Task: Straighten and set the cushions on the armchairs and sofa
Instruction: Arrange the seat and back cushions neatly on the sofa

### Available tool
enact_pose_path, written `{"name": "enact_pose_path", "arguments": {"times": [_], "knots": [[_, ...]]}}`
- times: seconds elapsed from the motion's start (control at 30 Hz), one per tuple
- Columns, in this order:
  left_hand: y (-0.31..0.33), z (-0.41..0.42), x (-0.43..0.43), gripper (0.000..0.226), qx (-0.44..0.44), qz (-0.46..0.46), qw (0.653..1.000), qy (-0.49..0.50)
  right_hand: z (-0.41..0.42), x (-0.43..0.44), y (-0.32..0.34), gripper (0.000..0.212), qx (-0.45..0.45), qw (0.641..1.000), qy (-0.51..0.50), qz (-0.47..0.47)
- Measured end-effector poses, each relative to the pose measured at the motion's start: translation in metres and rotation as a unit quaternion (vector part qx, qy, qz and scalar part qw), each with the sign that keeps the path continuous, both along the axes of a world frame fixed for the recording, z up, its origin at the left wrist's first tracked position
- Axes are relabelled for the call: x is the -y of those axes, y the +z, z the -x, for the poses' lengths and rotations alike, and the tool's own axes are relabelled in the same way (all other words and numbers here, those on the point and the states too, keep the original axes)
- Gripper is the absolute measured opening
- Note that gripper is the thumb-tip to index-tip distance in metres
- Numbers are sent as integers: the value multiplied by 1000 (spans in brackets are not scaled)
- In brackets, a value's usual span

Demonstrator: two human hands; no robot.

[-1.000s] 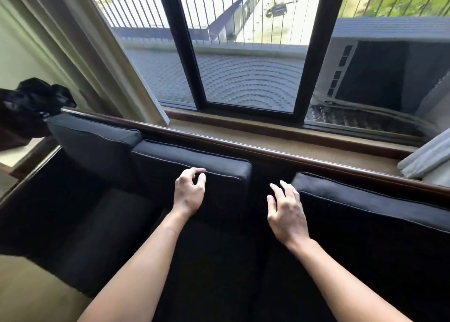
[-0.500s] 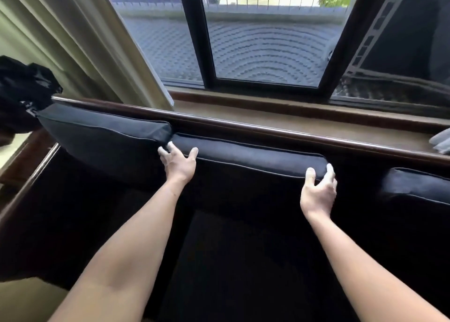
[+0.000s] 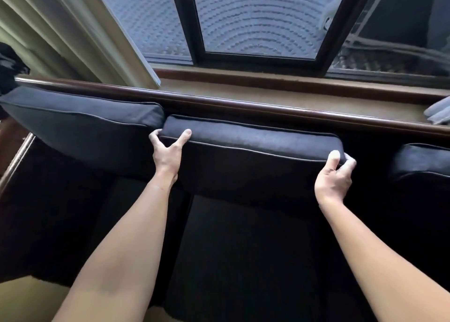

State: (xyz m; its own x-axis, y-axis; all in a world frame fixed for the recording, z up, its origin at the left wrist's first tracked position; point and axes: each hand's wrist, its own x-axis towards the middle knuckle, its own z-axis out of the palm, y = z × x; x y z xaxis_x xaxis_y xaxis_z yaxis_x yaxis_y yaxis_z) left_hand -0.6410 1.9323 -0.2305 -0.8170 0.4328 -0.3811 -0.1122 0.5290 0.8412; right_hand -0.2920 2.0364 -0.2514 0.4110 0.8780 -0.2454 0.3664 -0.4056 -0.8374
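Note:
A dark navy middle back cushion (image 3: 253,144) with pale piping leans against the sofa's wooden back rail (image 3: 243,103). My left hand (image 3: 168,151) grips its top left corner, thumb on the top face. My right hand (image 3: 334,175) grips its top right corner, fingers curled over the end. A left back cushion (image 3: 80,119) stands beside it, touching at the corner. A right back cushion (image 3: 423,161) sits apart, with a dark gap between. The black seat cushion (image 3: 243,248) lies below my arms.
Behind the rail runs a window sill (image 3: 280,92) under a dark-framed window (image 3: 185,24). A pale curtain (image 3: 80,29) hangs at the left. A black object (image 3: 9,66) sits at the far left edge, and pale cloth (image 3: 438,112) at the right edge.
My hands have spread from the cushion's middle to its two top corners and closed on them. My head has moved nearer and lower over the sofa.

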Motion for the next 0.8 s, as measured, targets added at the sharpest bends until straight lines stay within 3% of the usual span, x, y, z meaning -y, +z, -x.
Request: {"name": "enact_pose_path", "arguments": {"times": [0.17, 0.47, 0.7, 0.8], "knots": [[-1, -6, -5, 99, 6, -36, 999, 8, -6, -6, 6, 46, -7, 999, -43, -13], [-3, -34, -12, 93, -3, -32, 999, -19, -31, -16, 11, 47, 19, 998, -60, -24], [-4, -36, -11, 91, -44, 13, 995, -89, -37, -18, 9, 49, 65, 997, -35, -25], [-5, -30, -9, 102, -66, 47, 985, -151, -35, -18, 6, 55, 64, 997, -19, -37]]}}
